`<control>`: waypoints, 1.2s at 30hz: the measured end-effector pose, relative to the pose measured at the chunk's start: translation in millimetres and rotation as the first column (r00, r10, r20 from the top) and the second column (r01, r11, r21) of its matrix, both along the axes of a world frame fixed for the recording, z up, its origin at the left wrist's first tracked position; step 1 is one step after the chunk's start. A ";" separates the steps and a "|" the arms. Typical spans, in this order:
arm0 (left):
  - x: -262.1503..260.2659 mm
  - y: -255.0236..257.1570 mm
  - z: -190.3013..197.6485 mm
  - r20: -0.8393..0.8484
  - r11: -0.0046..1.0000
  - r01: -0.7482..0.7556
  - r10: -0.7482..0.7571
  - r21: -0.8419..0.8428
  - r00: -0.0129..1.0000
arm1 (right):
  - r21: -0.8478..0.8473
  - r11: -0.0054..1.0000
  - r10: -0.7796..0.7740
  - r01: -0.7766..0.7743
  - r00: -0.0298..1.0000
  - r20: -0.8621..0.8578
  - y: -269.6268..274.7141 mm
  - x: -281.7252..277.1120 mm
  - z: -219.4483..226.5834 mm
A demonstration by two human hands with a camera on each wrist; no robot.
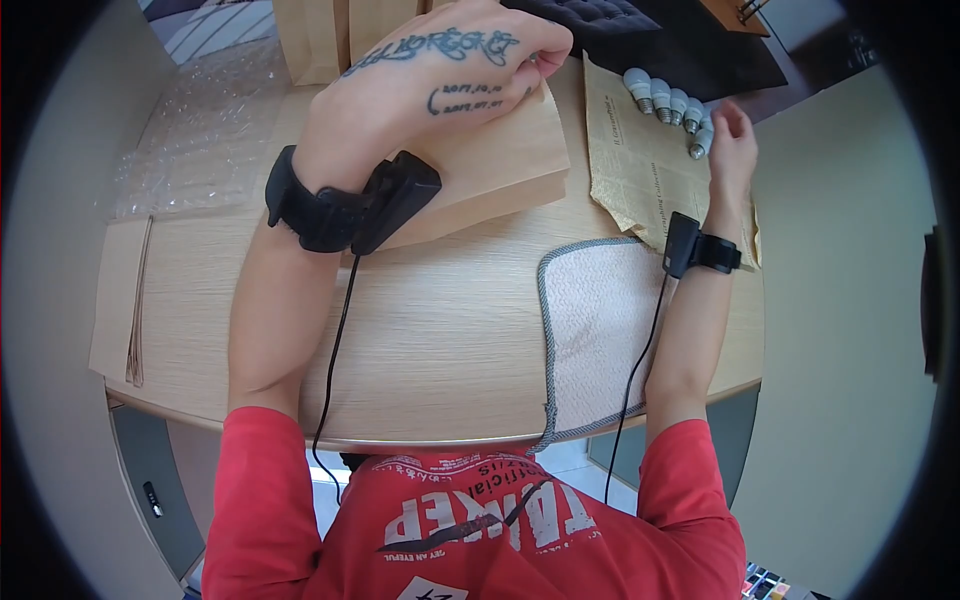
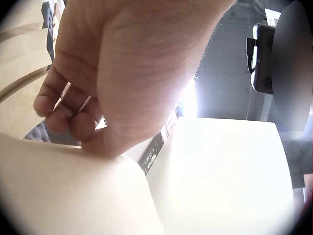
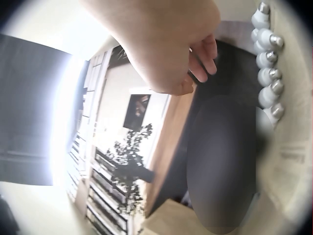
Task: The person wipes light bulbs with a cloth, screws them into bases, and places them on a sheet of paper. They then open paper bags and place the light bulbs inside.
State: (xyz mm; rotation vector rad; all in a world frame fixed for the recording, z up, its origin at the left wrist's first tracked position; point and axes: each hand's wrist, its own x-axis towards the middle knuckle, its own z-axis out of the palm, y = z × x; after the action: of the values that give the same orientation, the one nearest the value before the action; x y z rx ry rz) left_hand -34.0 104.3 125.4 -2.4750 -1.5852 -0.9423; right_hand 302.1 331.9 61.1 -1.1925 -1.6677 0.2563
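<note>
A brown paper bag [image 1: 490,165] lies on its side on the table. My left hand [image 1: 440,75] reaches across its top, the thumb and fingers pinching the bag's far edge. In the left wrist view, the thumb [image 2: 105,142] bends down against the pale bag surface [image 2: 73,181], with the other fingertips beside it. Several white light bulbs [image 1: 662,98] with metal screw bases lie in a row on a printed brown paper sheet [image 1: 635,150]. Just right of the nearest bulb, my right hand [image 1: 733,150] hovers with loosely bent fingers and nothing visible between them.
Upright brown paper bags [image 1: 310,40] stand at the back left, beside clear bubble wrap [image 1: 200,130]. Flat folded bags [image 1: 120,300] lie at the left edge. A pale cloth with grey trim [image 1: 600,320] covers the front right of the table. A cable runs from each wrist camera.
</note>
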 end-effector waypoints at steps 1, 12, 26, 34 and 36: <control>0.3 0.1 0.5 -0.003 1.000 -0.003 0.003 -0.012 1.000 | -0.007 0.995 -0.095 0.096 0.991 0.090 6.6 7.1 -13.0; 0.7 1.9 -4.3 0.017 1.000 0.015 -0.016 0.024 1.000 | -0.181 0.904 -0.246 0.386 0.819 0.518 53.9 45.8 -107.9; 1.8 -24.3 31.2 0.290 0.968 0.206 -0.158 -0.142 0.944 | -0.354 0.784 -0.251 0.510 0.781 0.572 38.2 29.6 -92.6; 0.1 -10.4 27.2 0.183 0.974 0.108 -0.071 -0.200 0.981 | -0.264 0.807 -0.306 0.528 0.757 0.577 13.8 17.6 -64.1; -0.1 -10.5 25.9 0.181 0.977 0.105 -0.071 -0.185 0.981 | -0.231 0.818 -0.329 0.527 0.758 0.563 14.9 19.7 -63.9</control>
State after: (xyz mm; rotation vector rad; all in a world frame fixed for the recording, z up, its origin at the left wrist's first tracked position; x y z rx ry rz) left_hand -34.1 93.8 151.3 -2.6806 -1.7067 -1.0922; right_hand 321.8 346.8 -2.9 -2.0515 -1.7486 -0.0468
